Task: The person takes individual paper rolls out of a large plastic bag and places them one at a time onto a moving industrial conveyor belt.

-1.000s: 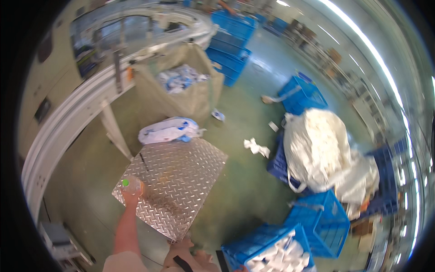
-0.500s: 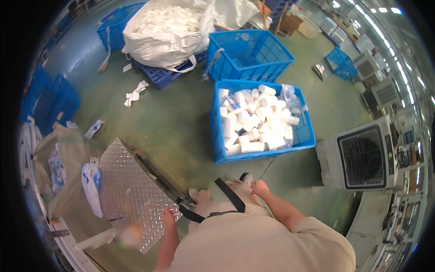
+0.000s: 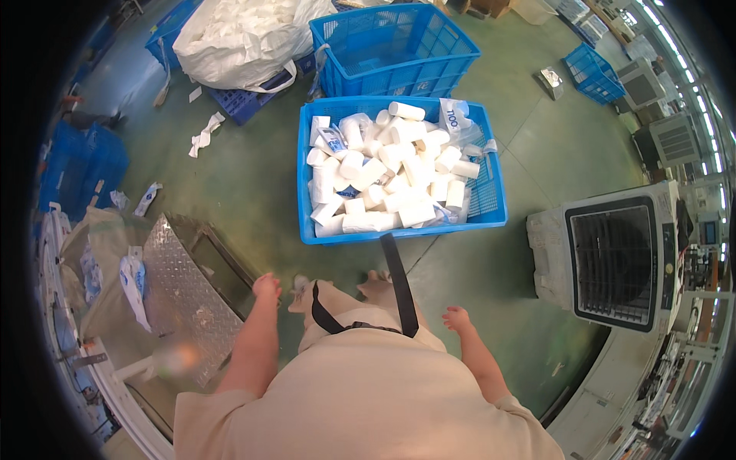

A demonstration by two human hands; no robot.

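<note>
My left hand (image 3: 267, 287) hangs at my left side beside the metal tread plate, its fingers loosely apart and nothing seen in them. On the other side my right hand (image 3: 456, 318) hangs over the floor, also loosely open and without anything in it. Both hands are apart from any object. Ahead of me stands a blue plastic crate (image 3: 498, 180), heaped with white cylindrical rolls (image 3: 415, 170) and some printed clear plastic bags (image 3: 454, 119).
Behind it is another blue crate (image 3: 395, 69), beside a big white sack (image 3: 230, 54) of white pieces. A tread plate (image 3: 180, 295) and a fabric bin (image 3: 103, 230) lie left. An air cooler (image 3: 613, 261) stands right. Scraps (image 3: 205, 136) litter the floor.
I have stepped toward the filled crate, which now appears nearer. My left hand has swung forward, and my right hand has dropped back and outward from my thigh.
</note>
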